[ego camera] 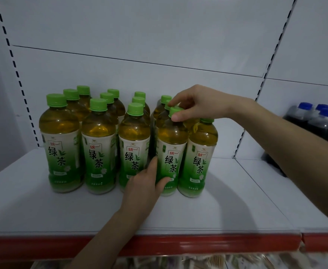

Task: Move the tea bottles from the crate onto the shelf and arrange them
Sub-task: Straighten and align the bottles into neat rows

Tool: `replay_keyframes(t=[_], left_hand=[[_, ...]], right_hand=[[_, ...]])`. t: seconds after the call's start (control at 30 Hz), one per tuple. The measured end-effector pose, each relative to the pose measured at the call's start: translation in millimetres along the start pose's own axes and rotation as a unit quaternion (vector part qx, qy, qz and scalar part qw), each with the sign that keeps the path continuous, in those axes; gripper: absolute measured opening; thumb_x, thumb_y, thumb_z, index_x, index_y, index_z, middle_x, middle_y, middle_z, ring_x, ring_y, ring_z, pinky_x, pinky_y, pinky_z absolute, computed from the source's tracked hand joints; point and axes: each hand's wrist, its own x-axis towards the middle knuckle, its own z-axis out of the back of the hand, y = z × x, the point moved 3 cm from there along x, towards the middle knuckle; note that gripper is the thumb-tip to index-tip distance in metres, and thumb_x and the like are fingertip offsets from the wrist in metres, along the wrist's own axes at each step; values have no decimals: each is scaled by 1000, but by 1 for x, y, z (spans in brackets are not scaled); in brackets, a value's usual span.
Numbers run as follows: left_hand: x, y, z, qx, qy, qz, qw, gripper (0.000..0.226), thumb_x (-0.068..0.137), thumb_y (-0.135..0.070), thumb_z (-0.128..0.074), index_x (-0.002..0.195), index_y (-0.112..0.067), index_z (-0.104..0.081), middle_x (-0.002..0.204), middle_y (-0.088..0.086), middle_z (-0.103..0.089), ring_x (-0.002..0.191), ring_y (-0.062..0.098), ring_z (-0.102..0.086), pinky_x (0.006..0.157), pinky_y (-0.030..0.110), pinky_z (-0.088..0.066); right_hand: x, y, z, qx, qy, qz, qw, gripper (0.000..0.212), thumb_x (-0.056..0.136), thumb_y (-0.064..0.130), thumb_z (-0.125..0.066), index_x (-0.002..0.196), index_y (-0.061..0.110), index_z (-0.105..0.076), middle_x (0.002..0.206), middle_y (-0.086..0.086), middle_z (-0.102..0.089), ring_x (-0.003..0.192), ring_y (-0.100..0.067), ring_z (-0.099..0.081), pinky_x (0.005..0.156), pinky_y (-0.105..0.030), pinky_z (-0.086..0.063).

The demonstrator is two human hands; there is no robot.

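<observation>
Now you have both hands on one green tea bottle (171, 152), the front one of the fourth column from the left, standing upright on the white shelf (236, 200). Your right hand (198, 103) comes in from above and pinches its green cap (175, 111) between thumb and forefinger; the other fingers curl back out of sight. Your left hand (143, 188) grips the bottle low down, thumb across the front of the label. Its fingers tuck round the left side into the gap beside the third-column bottle (134, 150), so their tips are hidden. Just to the right stands the end bottle (200, 158), touching or nearly so. Your right hand covers most of its cap, and I cannot tell whether another stands behind it. The other tea bottles (59, 133) stand three deep, the rear ones showing little more than caps and shoulders. Far right, dark bottles with blue caps (318, 121) are cut off by the frame edge and your forearm. Below the red edge strip (159, 245), the goods are only a blur.
</observation>
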Motion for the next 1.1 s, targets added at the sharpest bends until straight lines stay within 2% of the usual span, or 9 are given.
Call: replay_keyframes(t=[0.1,0.2,0.3,0.4,0.47,0.73,0.9,1.0,1.1], left_hand=[[-1,2,-1,-12,8,5,1000,68,58,-23,-86,114,4,-59,65,9,-70,52,21,-67,42,34,-55],[-3,4,0,-4,2,-9,1000,65,60,-26,-84,112,4,-59,65,9,-70,51,21,-66,41,31,-53],[-2,-1,10,18,-38,-35,999,49,79,-39,-58,108,0,-61,66,7,-68,49,19,-64,40,25,-49],[-1,-18,17,8,-72,-78,994,53,95,-46,-33,104,-4,-63,69,4,-67,53,14,-62,43,20,-48],[1,-31,16,6,-71,-85,994,56,95,-47,-29,103,-5,-65,71,3,-67,55,11,-63,46,20,-47],[6,-53,8,12,-69,-53,996,41,81,-38,-53,102,-5,-64,71,4,-66,57,13,-62,47,19,-51],[6,-43,12,38,-68,2,997,46,75,-36,-64,112,-11,-50,86,10,-62,67,16,-60,57,12,-44],[4,-38,9,53,-43,16,998,71,60,-22,-85,118,-12,-46,93,15,-63,75,24,-65,62,19,-49],[2,-36,5,55,-32,12,998,85,56,-18,-87,126,-12,-40,99,16,-67,83,26,-68,64,26,-54]], right_hand=[[-8,-8,10,67,-94,-8,993,37,84,31,-63,119,18,-59,107,1,-65,95,-8,-61,86,-22,-50],[-19,-29,23,101,-201,-30,974,27,85,26,-62,109,13,-64,97,-1,-67,91,-13,-64,89,-32,-53],[-27,-55,29,93,-213,-67,970,20,86,23,-60,102,12,-65,94,-10,-69,94,-25,-66,88,-44,-53],[-28,-74,32,102,-207,-86,969,17,87,21,-59,100,12,-64,95,-15,-70,94,-29,-66,88,-47,-52],[-25,-81,31,110,-204,-81,969,17,88,19,-58,101,9,-64,96,-17,-69,94,-28,-66,88,-45,-53],[9,-67,36,94,-155,9,983,20,86,18,-61,100,6,-66,90,-14,-69,88,-30,-66,83,-41,-54],[30,-46,28,36,-83,53,995,32,84,26,-64,112,12,-62,101,-3,-64,91,-11,-58,74,-13,-45],[44,-37,14,-23,18,47,998,44,84,28,-64,126,18,-52,117,-4,-60,103,-16,-57,85,-23,-46],[55,-30,4,-95,47,48,993,46,86,23,-61,130,17,-48,125,-7,-55,110,-22,-56,90,-30,-47]])
